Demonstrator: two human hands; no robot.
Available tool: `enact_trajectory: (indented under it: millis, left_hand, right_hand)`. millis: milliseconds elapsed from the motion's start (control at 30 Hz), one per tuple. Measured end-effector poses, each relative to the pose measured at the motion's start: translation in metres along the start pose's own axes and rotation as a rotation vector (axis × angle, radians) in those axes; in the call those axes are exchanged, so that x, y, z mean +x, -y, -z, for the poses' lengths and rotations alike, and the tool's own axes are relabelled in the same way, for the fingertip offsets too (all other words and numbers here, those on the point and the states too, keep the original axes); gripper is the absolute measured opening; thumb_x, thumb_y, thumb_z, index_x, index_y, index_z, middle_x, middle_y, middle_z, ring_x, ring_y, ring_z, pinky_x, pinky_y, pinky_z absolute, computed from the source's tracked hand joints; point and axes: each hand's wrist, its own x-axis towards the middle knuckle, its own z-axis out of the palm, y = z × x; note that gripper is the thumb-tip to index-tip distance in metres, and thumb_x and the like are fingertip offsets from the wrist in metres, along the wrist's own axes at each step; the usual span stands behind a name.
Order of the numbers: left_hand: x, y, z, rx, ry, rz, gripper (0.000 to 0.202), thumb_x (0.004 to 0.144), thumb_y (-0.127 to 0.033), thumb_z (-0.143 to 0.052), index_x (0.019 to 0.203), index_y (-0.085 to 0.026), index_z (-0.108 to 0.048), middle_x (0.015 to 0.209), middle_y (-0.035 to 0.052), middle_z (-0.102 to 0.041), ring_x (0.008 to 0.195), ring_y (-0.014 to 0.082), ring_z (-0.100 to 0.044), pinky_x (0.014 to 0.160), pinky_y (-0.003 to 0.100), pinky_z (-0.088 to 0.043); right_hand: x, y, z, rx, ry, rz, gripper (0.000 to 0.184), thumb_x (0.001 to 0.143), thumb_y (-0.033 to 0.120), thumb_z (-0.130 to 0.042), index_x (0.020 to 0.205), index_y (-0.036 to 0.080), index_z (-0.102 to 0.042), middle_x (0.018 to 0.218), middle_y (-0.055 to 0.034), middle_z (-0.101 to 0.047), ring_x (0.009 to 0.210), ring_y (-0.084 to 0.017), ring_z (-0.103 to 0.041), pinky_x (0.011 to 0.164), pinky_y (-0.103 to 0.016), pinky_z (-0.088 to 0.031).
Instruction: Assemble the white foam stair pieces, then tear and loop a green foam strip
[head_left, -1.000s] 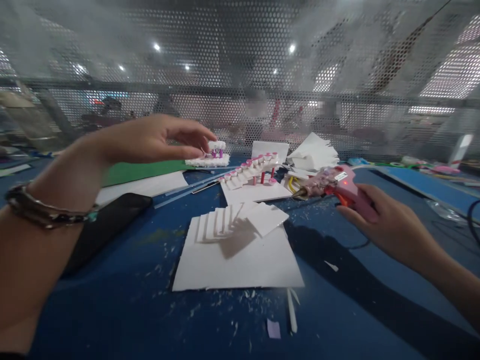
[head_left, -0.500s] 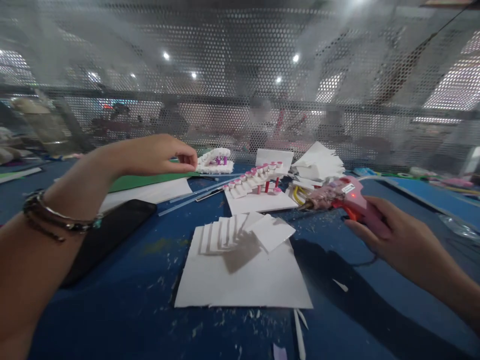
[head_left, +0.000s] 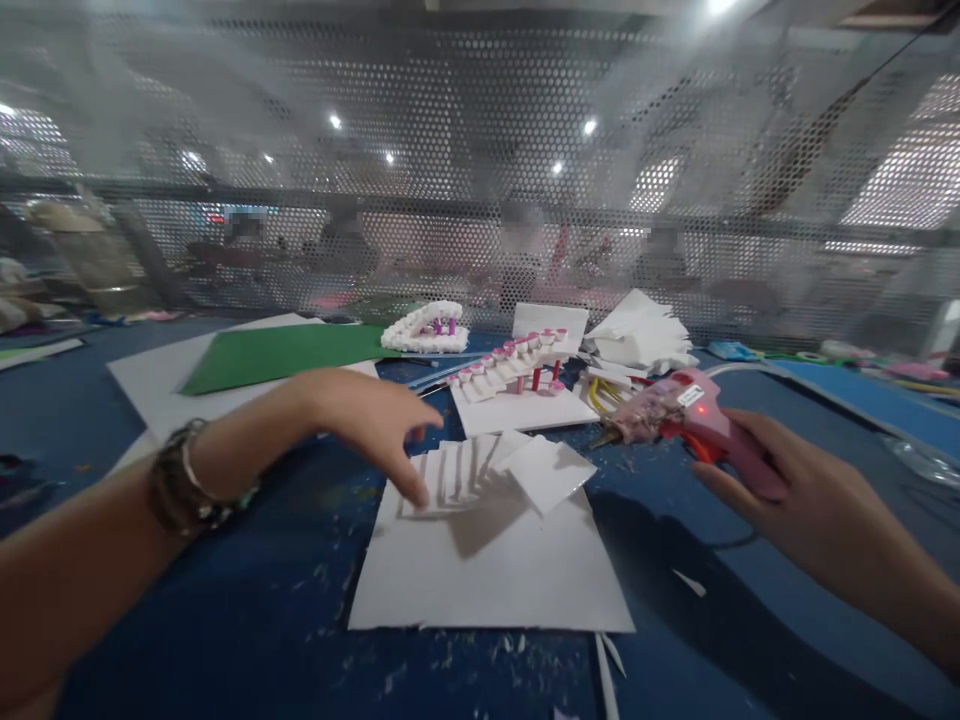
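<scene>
My left hand (head_left: 367, 425) reaches over the back left of a white board (head_left: 495, 580), thumb and fingers apart, holding nothing. On that board stands a small white staircase model (head_left: 450, 470) of folded or stacked steps; a square white piece (head_left: 551, 470) tops its right end. The fingers are close to the lower steps; contact I cannot tell. My right hand (head_left: 810, 500) is wrapped round the handle of a pink glue gun (head_left: 675, 410), whose nozzle points left, just right of the steps. A red light glows on the gun's body.
Behind is a finished-looking white stair model (head_left: 517, 365) with pink discs and red posts. A white curved model (head_left: 427, 328) with purple posts stands beside a green sheet (head_left: 292, 352). White sheets (head_left: 641, 330) are piled at back right. Scraps (head_left: 690, 582) litter the blue table.
My left hand has moved right and toward me, from above the green sheet to the white steps, and its fingers have spread. The glue gun has shifted only slightly.
</scene>
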Motion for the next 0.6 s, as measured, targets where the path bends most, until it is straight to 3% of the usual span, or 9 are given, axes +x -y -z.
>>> enact_trajectory:
  millis: [133,300,467,600]
  left_hand:
    - [0.007,-0.022,-0.014,0.071,-0.012,0.002,0.050,0.061,-0.044,-0.066,0.102,-0.017,-0.058,0.101,0.0099,-0.062,0.088,0.0285,-0.058,0.069,0.032,-0.043]
    - [0.004,-0.029,-0.015,0.062,-0.014,-0.118,0.037,0.062,-0.036,-0.067,0.094,-0.019,-0.059,0.092,0.0058,-0.063,0.081,0.0251,-0.059,0.060,0.027,-0.041]
    - [-0.005,-0.033,-0.008,-0.024,0.080,-0.206,0.042,0.059,-0.031,-0.071,0.097,-0.019,-0.058,0.097,0.0040,-0.061,0.087,0.0218,-0.057,0.066,0.023,-0.040]
    - [-0.010,-0.023,0.000,-0.151,0.104,-0.266,0.041,0.058,-0.034,-0.068,0.096,-0.020,-0.057,0.100,0.0028,-0.060,0.093,0.0198,-0.054,0.077,0.022,-0.040]
  right_hand:
    - [-0.003,0.000,0.000,0.031,-0.011,0.053,0.066,0.061,0.080,-0.030,0.082,0.022,-0.052,0.061,-0.0071,-0.061,0.045,-0.020,-0.052,0.044,-0.031,-0.037]
    - [-0.005,0.005,0.005,0.053,-0.036,0.052,0.062,0.063,0.075,-0.034,0.083,0.020,-0.053,0.061,-0.0070,-0.061,0.046,-0.020,-0.052,0.045,-0.030,-0.036]
    - [-0.005,0.004,0.007,0.032,-0.037,0.046,0.056,0.067,0.067,-0.038,0.086,0.017,-0.053,0.066,-0.0083,-0.061,0.051,-0.020,-0.053,0.048,-0.030,-0.038]
    - [-0.005,0.002,0.006,0.036,-0.057,0.031,0.050,0.068,0.063,-0.038,0.085,0.018,-0.052,0.070,-0.0087,-0.060,0.056,-0.021,-0.053,0.052,-0.031,-0.038]
